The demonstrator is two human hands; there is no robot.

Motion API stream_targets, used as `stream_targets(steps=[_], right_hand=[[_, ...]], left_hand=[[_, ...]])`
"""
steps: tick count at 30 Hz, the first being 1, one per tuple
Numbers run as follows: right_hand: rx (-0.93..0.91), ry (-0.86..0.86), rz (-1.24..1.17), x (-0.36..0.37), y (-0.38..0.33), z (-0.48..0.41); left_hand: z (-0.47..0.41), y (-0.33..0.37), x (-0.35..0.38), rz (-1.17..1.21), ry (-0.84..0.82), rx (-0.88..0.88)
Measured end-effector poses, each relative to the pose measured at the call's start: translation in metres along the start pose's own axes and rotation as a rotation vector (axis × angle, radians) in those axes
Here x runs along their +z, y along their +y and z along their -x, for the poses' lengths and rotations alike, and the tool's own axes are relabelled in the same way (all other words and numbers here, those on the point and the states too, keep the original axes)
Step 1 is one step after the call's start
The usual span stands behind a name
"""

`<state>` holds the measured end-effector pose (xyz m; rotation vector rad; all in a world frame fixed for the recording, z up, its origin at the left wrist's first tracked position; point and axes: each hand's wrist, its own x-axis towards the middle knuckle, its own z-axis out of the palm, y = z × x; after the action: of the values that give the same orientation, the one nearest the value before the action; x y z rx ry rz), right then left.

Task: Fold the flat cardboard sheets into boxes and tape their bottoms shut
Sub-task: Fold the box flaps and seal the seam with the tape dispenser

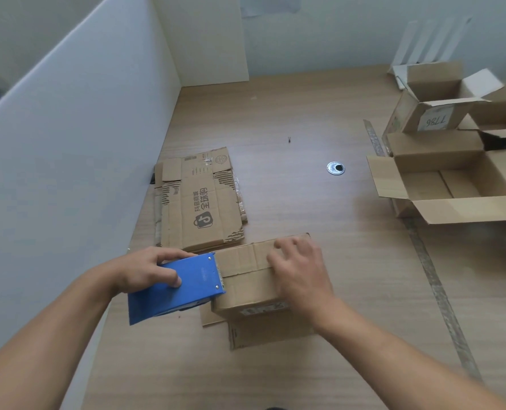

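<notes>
Right hand (299, 267) on box (246, 287), sheets (198, 199) beyond

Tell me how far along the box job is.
Done: folded open brown cardboard boxes stand at the right. In hand: the left hand holds a blue tape dispenser at the edge of an upturned brown cardboard box, the right hand pressing its top. Remaining: a stack of flat printed cardboard sheets.

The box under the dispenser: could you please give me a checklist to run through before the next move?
1. Grip of left hand on dispenser: ok.
2. Front of dispenser at the left edge of the box: ok.
3. Press of right hand on the box top: ok.
4. Closed flaps: ok.
5. Taped seam: cannot tell.
</notes>
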<state>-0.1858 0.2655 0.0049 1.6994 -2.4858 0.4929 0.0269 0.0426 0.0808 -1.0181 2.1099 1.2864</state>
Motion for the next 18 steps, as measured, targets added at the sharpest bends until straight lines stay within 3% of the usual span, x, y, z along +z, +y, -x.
stream_targets(steps=[5,18], right_hand=[[0.005,-0.216,-0.019,0.019,-0.021,0.023],[-0.062,-0.295,0.005,0.017,0.019,0.021]], left_hand=[[0.002,-0.003,0.002,0.052,0.005,-0.003],[0.004,-0.012,0.033,0.293,-0.024,0.051]])
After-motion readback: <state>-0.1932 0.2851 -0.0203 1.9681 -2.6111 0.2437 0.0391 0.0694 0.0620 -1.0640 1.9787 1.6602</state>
